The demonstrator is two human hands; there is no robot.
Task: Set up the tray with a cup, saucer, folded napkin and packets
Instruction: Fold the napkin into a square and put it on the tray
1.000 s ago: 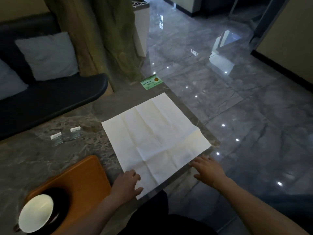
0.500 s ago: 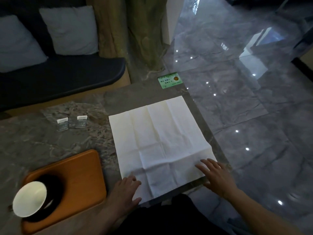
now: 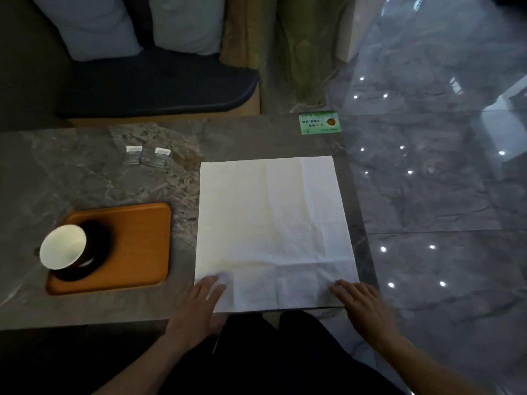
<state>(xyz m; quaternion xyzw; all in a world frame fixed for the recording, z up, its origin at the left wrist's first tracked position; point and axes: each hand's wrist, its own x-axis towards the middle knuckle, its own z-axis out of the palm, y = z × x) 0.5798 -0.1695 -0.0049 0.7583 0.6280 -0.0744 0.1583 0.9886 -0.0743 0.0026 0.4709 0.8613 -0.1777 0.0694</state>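
A white napkin (image 3: 273, 229) lies unfolded and flat on the right part of the grey stone table (image 3: 85, 181). My left hand (image 3: 199, 306) rests, fingers spread, on its near left corner. At the near right corner, my right hand (image 3: 362, 306) lies flat on the napkin's edge. An orange wooden tray (image 3: 137, 246) sits to the left of the napkin. On the tray's left end stands a cup (image 3: 63, 246) with a white inside on a dark saucer (image 3: 98, 246). Two small packets (image 3: 147, 156) lie side by side further back on the table.
A green card (image 3: 319, 123) lies at the table's far right corner. A dark sofa (image 3: 154, 89) with two pale cushions stands behind the table, with a wooden post beside it. Glossy tiled floor (image 3: 442, 195) lies to the right.
The camera has swung so the table looks squarer on. Both hands stay at the napkin's near corners, and the right hand now lies further onto the napkin's edge.
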